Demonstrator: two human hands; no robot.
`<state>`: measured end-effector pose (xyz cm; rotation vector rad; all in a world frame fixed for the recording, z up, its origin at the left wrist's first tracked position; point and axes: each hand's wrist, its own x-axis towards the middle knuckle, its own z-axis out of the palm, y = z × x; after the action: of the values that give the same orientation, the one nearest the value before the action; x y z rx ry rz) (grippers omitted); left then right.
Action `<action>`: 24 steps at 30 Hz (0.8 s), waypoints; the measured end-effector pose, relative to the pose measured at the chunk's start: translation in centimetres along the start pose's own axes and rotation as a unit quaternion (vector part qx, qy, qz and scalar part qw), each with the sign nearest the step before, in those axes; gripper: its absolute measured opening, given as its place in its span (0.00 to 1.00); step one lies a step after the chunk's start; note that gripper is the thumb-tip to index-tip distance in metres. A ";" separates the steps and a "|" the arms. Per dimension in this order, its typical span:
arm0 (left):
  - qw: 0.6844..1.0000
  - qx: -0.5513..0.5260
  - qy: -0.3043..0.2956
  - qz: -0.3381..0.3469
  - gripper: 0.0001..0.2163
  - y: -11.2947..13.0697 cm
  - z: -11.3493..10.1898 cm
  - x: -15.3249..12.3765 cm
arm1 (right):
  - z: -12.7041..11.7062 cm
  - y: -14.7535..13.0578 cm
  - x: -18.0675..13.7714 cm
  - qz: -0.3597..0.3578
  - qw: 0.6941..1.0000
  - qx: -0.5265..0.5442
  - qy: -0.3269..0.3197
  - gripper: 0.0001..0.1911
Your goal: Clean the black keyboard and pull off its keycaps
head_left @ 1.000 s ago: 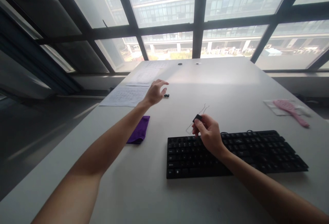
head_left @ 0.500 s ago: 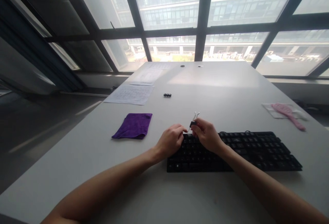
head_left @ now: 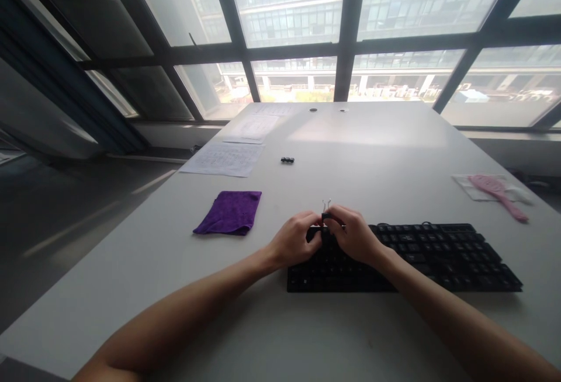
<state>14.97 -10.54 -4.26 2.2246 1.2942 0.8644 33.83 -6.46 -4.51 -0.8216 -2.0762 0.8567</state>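
My right hand (head_left: 353, 233) pinches a small black binder clip (head_left: 325, 216) between thumb and fingers, its two silver wire handles (head_left: 326, 204) pointing up and away from me. Against the clip's left side, the fingertips of my left hand (head_left: 295, 237) are closed in a pinch. What lies between those fingertips is hidden. Both hands are over the left part of a black keyboard (head_left: 407, 259), close to its far edge. Farther off on the table (head_left: 372, 166) sits a short row of small black clips (head_left: 287, 160).
A folded purple cloth (head_left: 230, 212) lies left of my hands. Behind it are printed paper sheets (head_left: 223, 159). At the right edge a pink hairbrush (head_left: 497, 195) rests on a white packet (head_left: 464, 186). Large windows (head_left: 298, 8) rise beyond the table.
My left fingertips have moved up against the binder clip and closed beside it. The clip has shifted slightly left and lower, its handles now more upright. The view has moved slightly.
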 end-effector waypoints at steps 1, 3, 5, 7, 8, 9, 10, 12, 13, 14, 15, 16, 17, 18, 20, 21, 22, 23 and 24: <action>1.000 0.001 -0.003 0.001 0.05 0.1 0.0 0.1 | 0.0 -0.1 -0.1 -0.012 1.000 -0.004 -0.005 0.10; 1.000 0.000 -0.009 -0.005 0.03 0.1 0.1 0.4 | 0.1 -0.1 -0.2 -0.028 0.999 -0.009 -0.016 0.11; 1.000 -0.006 -0.018 -0.017 0.03 -0.1 0.3 0.7 | 0.1 0.0 -0.3 -0.040 0.999 -0.008 -0.020 0.11; 0.999 -0.011 -0.029 -0.026 0.06 -0.4 0.5 0.9 | 0.1 0.1 -0.3 -0.047 0.999 -0.005 -0.013 0.10; 0.999 -0.012 -0.035 -0.028 0.06 -0.5 0.5 1.0 | 0.1 0.1 -0.4 -0.050 0.999 -0.004 -0.007 0.10; 0.999 -0.009 -0.037 -0.029 0.06 -0.6 0.6 1.0 | 0.1 0.2 -0.4 -0.053 0.999 -0.004 -0.002 0.09; 0.999 -0.004 -0.038 -0.028 0.06 -0.6 0.7 1.0 | 0.1 0.2 -0.4 -0.055 0.998 -0.005 0.001 0.09; 0.999 0.013 -0.023 -0.023 0.07 -0.6 0.9 0.9 | 0.1 0.3 -0.5 -0.057 0.998 -0.005 0.005 0.09; 0.999 0.023 -0.012 -0.019 0.07 -0.5 1.1 0.8 | 0.1 0.4 -0.5 -0.058 0.998 -0.004 0.006 0.09; 0.999 0.031 -0.002 -0.014 0.08 -0.5 1.3 0.7 | 0.2 0.4 -0.6 -0.061 0.998 -0.004 0.008 0.09; 0.999 0.039 0.005 -0.008 0.09 -0.5 1.4 0.6 | 0.2 0.5 -0.7 -0.064 0.998 -0.005 0.010 0.09; 0.999 0.045 0.011 -0.003 0.10 -0.5 1.6 0.5 | 0.3 0.6 -0.7 -0.068 0.998 -0.005 0.012 0.10; 0.999 0.051 0.014 0.002 0.11 -0.5 1.7 0.5 | 0.4 0.6 -0.8 -0.071 0.997 -0.006 0.014 0.10; 0.998 0.056 0.015 0.007 0.11 -0.5 1.8 0.4 | 0.4 0.7 -0.8 -0.074 0.997 -0.007 0.015 0.10; 0.998 0.067 0.017 0.015 0.12 -0.6 1.9 0.3 | 0.5 0.8 -0.9 -0.078 0.997 -0.011 0.017 0.10; 0.997 0.072 0.017 0.019 0.12 -0.7 1.9 0.3 | 0.5 0.9 -0.9 -0.081 0.996 -0.013 0.018 0.10; 0.997 0.077 0.016 0.021 0.12 -0.7 1.9 0.3 | 0.5 0.9 -0.9 -0.083 0.996 -0.015 0.020 0.10; 0.996 0.081 0.017 0.023 0.12 -0.8 1.9 0.3 | 0.5 0.9 -1.0 -0.085 0.996 -0.016 0.021 0.11; 0.996 0.083 0.017 0.024 0.12 -0.8 1.9 0.2 | 0.5 1.0 -1.0 -0.087 0.996 -0.017 0.021 0.11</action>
<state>15.93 -10.05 -6.07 2.3877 1.3799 0.8426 34.25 -6.79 -5.86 -0.6597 -2.0949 0.7048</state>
